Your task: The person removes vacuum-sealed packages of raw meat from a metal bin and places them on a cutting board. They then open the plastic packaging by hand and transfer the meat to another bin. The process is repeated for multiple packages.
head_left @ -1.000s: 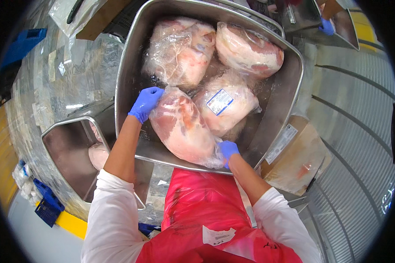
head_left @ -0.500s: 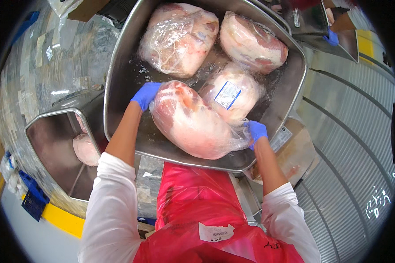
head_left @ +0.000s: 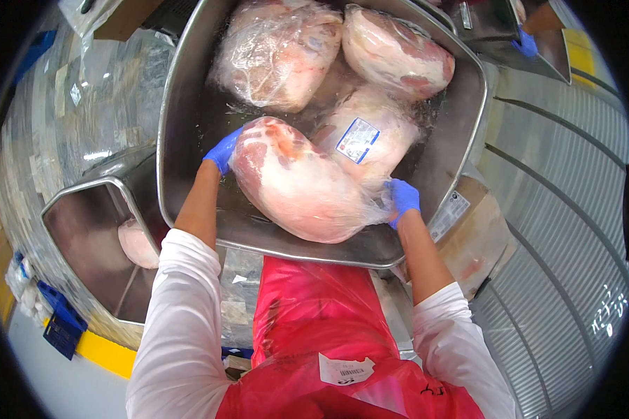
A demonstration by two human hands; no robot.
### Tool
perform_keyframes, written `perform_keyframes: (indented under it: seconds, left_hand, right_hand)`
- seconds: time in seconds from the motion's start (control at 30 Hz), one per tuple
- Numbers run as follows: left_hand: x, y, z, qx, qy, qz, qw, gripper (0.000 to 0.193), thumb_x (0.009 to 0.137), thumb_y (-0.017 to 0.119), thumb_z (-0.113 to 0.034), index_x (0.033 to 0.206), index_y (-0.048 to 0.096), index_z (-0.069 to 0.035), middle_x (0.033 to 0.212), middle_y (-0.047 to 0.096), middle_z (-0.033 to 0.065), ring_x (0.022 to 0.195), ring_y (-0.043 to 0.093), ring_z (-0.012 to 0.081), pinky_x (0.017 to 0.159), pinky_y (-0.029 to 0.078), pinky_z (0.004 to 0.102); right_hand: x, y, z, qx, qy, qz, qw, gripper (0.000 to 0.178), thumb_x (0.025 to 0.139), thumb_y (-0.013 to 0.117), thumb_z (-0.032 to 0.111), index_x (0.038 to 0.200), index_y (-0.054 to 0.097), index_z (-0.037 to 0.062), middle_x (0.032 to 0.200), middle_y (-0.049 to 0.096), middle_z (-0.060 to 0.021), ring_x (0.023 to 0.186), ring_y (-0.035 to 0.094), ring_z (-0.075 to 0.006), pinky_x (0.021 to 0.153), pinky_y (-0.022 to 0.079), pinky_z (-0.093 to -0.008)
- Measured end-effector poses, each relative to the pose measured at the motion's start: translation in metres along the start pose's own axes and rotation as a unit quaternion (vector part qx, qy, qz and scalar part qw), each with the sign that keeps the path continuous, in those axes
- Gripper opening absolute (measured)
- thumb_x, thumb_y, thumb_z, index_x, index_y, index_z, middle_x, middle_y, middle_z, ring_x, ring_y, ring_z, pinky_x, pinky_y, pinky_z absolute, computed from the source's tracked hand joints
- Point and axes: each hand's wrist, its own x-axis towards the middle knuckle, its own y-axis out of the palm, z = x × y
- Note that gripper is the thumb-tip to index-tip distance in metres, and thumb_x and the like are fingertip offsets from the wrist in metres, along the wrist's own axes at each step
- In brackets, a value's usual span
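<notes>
A large, pink, fatty cut of meat (head_left: 297, 185) in clear plastic lies slanted across the near part of a deep steel tub (head_left: 314, 257). My left hand (head_left: 223, 150), in a blue glove, grips its left end, with the fingers partly hidden behind the meat. At the opposite end, my blue-gloved right hand (head_left: 404, 202) clutches the gathered plastic. Just beyond lies another wrapped cut (head_left: 395, 136) bearing a white and blue label (head_left: 358, 140). Two more wrapped cuts, one at the far left (head_left: 279, 56) and one at the far right (head_left: 398, 52), lie deeper in the tub.
To the left, a smaller steel bin (head_left: 84, 244) holds a piece of meat (head_left: 138, 243). An opened cardboard box (head_left: 479, 234) sits at the tub's right. Another person's blue-gloved hand (head_left: 525, 44) shows by a steel container at the upper right. Ribbed metal panelling (head_left: 559, 209) fills the right side.
The view has shifted slightly, and the tub's contents appear a little higher in it. Both my hands keep their hold on the near cut of meat.
</notes>
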Motion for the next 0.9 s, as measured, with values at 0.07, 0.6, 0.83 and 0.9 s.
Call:
perform_keyframes:
  seconds: [0.07, 0.6, 0.83, 0.9]
  left_hand:
    - [0.017, -0.048, 0.031, -0.021, -0.085, -0.023, 0.996, 0.04, 0.102, 0.048, -0.019, 0.14, 0.049, -0.005, 0.136, 0.056, 0.0077, 0.12, 0.055, 0.0177, 0.106, 0.043, 0.0317]
    - [0.031, -0.058, 0.076, -0.021, -0.035, -0.162, 0.986, 0.04, 0.101, 0.048, -0.035, 0.12, 0.064, -0.004, 0.111, 0.067, 0.0079, 0.097, 0.063, 0.0219, 0.084, 0.052, 0.0359]
    - [0.012, -0.038, 0.073, -0.007, -0.027, -0.185, 0.982, 0.04, 0.099, 0.049, -0.038, 0.115, 0.065, -0.005, 0.106, 0.067, 0.0076, 0.093, 0.063, 0.0214, 0.08, 0.052, 0.0359]
    - [0.001, -0.022, 0.061, -0.001, -0.03, -0.185, 0.982, 0.04, 0.099, 0.05, -0.038, 0.114, 0.065, -0.005, 0.105, 0.067, 0.0075, 0.092, 0.063, 0.0213, 0.079, 0.052, 0.0359]
  right_hand:
    - [-0.013, 0.005, -0.004, -0.004, -0.031, -0.007, 0.999, 0.013, 0.083, 0.063, 0.014, 0.089, 0.067, 0.0026, 0.08, 0.061, -0.0105, 0.068, 0.058, -0.0243, 0.061, 0.048, -0.0424]
    - [-0.063, 0.025, -0.047, -0.314, -0.153, -0.003, 0.937, 0.054, 0.084, 0.068, 0.049, 0.099, 0.069, -0.0031, 0.093, 0.07, -0.0253, 0.084, 0.068, -0.034, 0.077, 0.051, -0.0414]
    - [-0.064, 0.017, -0.039, -0.374, -0.234, -0.048, 0.896, 0.041, 0.084, 0.069, 0.038, 0.088, 0.072, -0.003, 0.079, 0.07, -0.0214, 0.07, 0.066, -0.0266, 0.069, 0.051, -0.0405]
    - [-0.033, -0.004, -0.032, -0.353, -0.223, -0.068, 0.906, 0.036, 0.083, 0.069, 0.035, 0.085, 0.073, -0.0014, 0.078, 0.07, -0.0223, 0.07, 0.068, -0.0307, 0.069, 0.051, -0.0413]
